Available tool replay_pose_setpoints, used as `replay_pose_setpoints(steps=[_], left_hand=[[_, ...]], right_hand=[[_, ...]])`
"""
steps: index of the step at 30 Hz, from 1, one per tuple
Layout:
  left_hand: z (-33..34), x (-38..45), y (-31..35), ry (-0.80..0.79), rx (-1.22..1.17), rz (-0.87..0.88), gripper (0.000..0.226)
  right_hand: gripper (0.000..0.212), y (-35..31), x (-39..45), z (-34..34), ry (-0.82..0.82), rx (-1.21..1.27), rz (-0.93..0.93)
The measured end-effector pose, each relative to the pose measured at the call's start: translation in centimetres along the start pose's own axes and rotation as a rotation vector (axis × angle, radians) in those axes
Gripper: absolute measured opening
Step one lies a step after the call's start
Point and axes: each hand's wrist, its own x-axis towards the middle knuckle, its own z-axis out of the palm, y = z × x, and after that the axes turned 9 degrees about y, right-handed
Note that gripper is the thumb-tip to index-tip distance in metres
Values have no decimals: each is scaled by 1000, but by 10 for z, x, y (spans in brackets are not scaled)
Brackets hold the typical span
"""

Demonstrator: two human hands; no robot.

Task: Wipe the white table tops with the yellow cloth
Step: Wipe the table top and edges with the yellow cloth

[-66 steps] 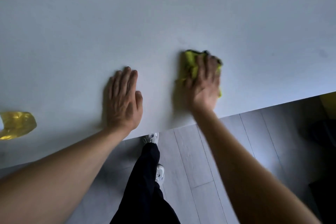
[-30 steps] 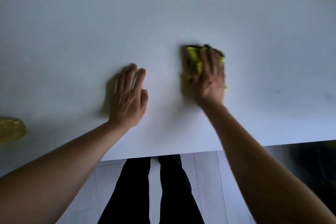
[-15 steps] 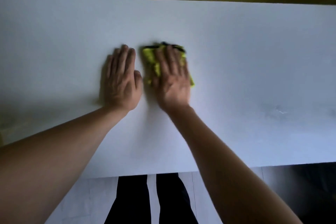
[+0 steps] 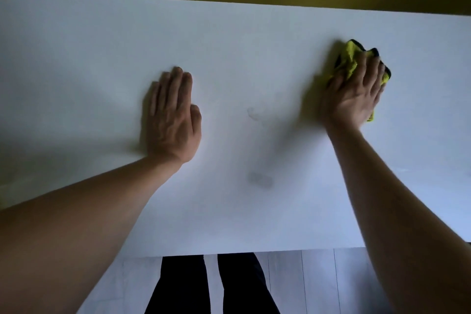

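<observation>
We are pressing our right hand [image 4: 353, 99] flat, fingers spread, on the bunched yellow cloth [image 4: 349, 60] far right on the white table top [image 4: 242, 58]. Our left hand [image 4: 173, 120] is lying flat, holding nothing, beside two faint, possibly damp smudges [image 4: 258, 178].

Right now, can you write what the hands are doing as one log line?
left hand: flat on white table top | right hand: pressing yellow cloth on table | smudges: between hands, unwiped
</observation>
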Motion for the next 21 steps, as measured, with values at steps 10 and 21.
replay_pose_setpoints(steps=[10, 21], left_hand=[[-2, 0, -4, 30, -24, 5, 61], [0, 1, 1, 40, -19, -9, 60]], right_hand=[[63, -162, -109, 24, -201, 272, -754], [63, -20, 45, 21, 5, -21, 52]])
